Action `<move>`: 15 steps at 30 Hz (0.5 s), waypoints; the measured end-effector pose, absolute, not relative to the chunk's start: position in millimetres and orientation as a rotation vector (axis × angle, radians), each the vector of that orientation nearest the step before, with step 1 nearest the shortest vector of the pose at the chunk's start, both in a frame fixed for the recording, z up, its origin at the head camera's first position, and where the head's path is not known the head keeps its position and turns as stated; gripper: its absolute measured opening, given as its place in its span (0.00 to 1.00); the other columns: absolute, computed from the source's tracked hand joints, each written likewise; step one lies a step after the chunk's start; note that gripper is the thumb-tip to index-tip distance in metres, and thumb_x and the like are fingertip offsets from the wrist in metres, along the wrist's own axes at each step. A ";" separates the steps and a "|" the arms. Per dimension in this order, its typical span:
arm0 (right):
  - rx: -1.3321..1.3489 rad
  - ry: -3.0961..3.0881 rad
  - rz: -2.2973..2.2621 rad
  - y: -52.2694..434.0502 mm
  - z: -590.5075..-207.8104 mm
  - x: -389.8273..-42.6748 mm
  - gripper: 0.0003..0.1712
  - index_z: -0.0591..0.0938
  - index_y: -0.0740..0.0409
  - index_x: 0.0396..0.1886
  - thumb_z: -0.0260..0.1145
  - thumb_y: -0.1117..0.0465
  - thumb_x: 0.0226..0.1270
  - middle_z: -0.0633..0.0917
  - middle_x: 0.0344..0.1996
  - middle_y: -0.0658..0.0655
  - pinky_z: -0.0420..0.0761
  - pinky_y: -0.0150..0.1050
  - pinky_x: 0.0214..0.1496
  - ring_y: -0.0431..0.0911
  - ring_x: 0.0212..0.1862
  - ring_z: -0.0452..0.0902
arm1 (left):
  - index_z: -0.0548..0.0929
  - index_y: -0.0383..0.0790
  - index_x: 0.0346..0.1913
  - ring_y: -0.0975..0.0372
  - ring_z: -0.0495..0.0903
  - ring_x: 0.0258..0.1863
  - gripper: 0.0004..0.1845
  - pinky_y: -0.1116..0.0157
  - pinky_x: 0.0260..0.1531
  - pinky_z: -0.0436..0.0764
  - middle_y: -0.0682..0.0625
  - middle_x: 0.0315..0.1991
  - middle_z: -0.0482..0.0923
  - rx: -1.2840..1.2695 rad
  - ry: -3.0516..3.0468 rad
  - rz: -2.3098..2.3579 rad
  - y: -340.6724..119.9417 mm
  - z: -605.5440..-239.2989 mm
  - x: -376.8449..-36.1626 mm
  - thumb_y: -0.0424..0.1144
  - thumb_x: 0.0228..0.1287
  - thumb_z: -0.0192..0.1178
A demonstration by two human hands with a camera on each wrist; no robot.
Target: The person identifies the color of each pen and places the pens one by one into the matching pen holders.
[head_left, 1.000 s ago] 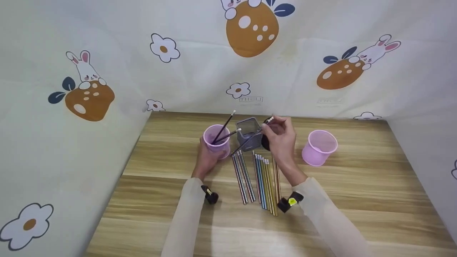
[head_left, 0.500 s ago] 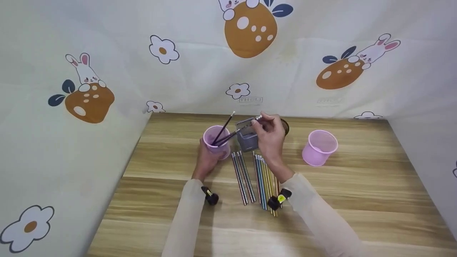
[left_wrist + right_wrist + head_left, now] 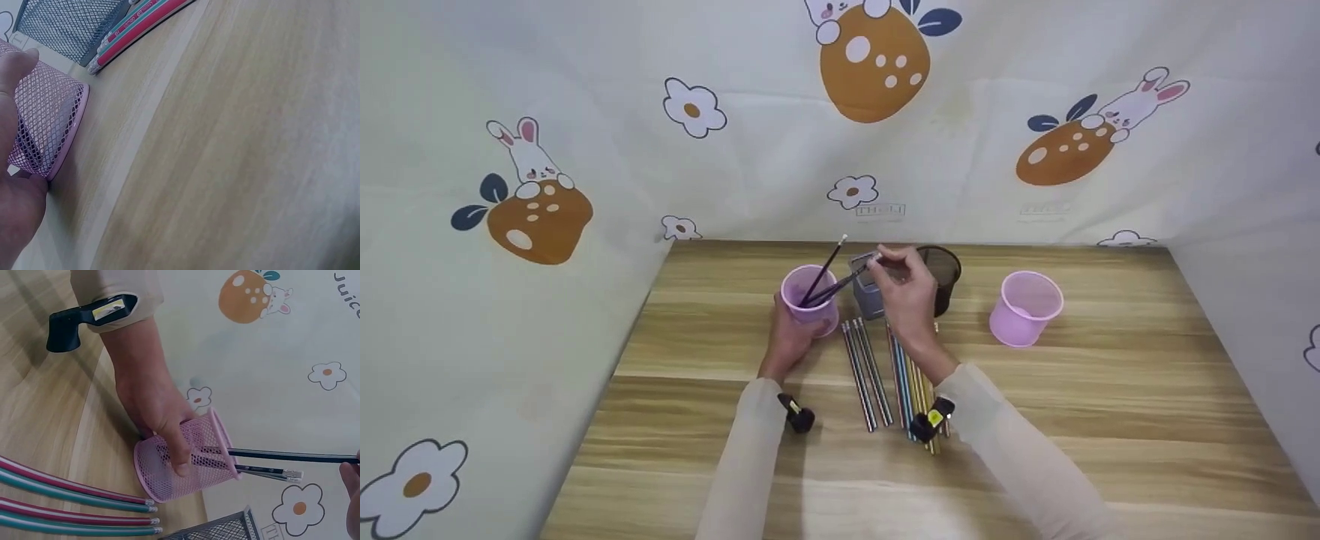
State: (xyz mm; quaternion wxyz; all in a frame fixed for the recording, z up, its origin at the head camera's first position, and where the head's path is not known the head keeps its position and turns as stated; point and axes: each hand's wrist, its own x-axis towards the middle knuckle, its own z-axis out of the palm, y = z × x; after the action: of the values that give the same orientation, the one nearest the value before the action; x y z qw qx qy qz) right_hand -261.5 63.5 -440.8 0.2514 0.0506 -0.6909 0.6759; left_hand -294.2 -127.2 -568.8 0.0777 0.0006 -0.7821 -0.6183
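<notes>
My left hand [image 3: 789, 343] grips a pink mesh pencil cup [image 3: 160, 464] from its side, with fingers and thumb around the wall. The cup stands on the table and leans slightly. Inside it are dark pencils [image 3: 829, 262] with white erasers, sticking out over the rim. Between thumb and fingers, my right hand [image 3: 909, 296] pinches another dark pencil [image 3: 298, 455] near its eraser end. That pencil slants down to the left, its lower end inside the cup. In the left wrist view, part of my thumb and palm shows against the pink mesh.
Striped pencils [image 3: 867, 375] lie in front of a grey mesh holder [image 3: 871, 304]. Beside them is a row of blue, gold and red pencils [image 3: 901, 382], partly under my right wrist. A black mesh cup [image 3: 949, 281] stands behind my right hand, and a second pink cup [image 3: 1020, 328] stands farther right.
My right hand has moved left with the pencil, whose lower end went from outside the pink cup to inside it. My left hand keeps its grip on the cup.
</notes>
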 end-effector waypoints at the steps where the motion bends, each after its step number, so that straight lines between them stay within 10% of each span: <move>1: 0.138 -1.888 1.834 63.2 -441.8 -261.4 0.11 0.82 0.69 0.42 0.71 0.69 0.61 0.87 0.47 0.67 0.86 0.31 0.51 0.50 0.45 0.86 | 0.59 0.32 0.68 0.42 0.70 0.68 0.48 0.49 0.75 0.65 0.32 0.68 0.68 0.004 -2.344 -1.853 -127.2 -568.8 -293.9 0.25 0.43 0.74; 15: 0.292 -2.017 1.591 57.2 -460.3 -260.4 0.06 0.88 0.63 0.38 0.72 0.67 0.62 0.89 0.39 0.59 0.88 0.34 0.47 0.50 0.44 0.86 | 0.60 0.30 0.69 0.43 0.71 0.66 0.48 0.49 0.74 0.67 0.32 0.67 0.69 -0.015 -2.322 -1.841 -126.0 -570.5 -293.8 0.26 0.43 0.75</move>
State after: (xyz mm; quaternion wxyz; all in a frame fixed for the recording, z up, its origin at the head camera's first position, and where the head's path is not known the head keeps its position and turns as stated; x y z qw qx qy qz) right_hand -260.4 57.2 -460.3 0.2743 0.1087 -0.7502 0.5917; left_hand -293.8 -126.0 -570.5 0.0890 -0.0051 -0.7804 -0.6189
